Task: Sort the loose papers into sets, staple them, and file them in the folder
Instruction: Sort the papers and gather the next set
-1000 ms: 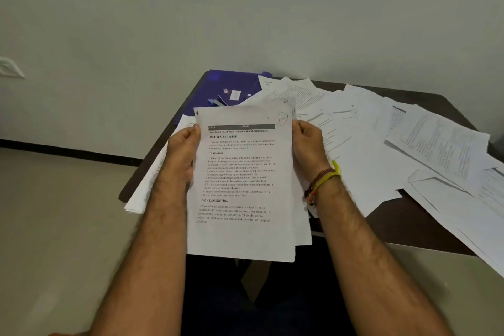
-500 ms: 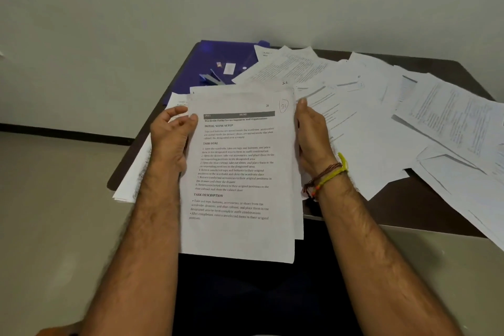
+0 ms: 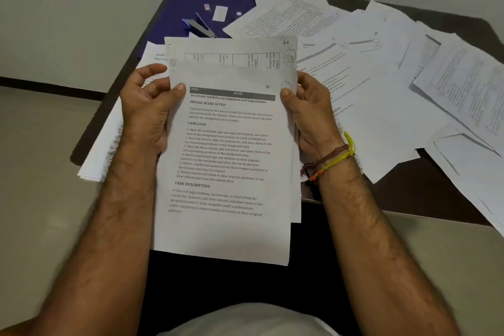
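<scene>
I hold a small set of printed papers (image 3: 226, 161) upright over the table's near edge. My left hand (image 3: 147, 112) grips its left side and my right hand (image 3: 311, 114) grips its right side, thumbs on the front sheet. The front sheet, headed "Wardrobe Outfit Pre-arrangement", sits lower than the sheets behind it, so a table-printed page marked "S-2" (image 3: 231, 54) shows above it. A blue folder (image 3: 207, 0) lies at the table's far left. On it rests a stapler (image 3: 199, 27).
Many loose white papers (image 3: 381, 63) are spread across the dark table (image 3: 425, 188), some hanging over its right edge. Another paper pile (image 3: 109, 144) lies at the left under my left wrist. A pale wall stands behind the table.
The front sheet has slid down relative to the sheets behind, exposing the page marked S-2. The camera has tilted down and closer to the table.
</scene>
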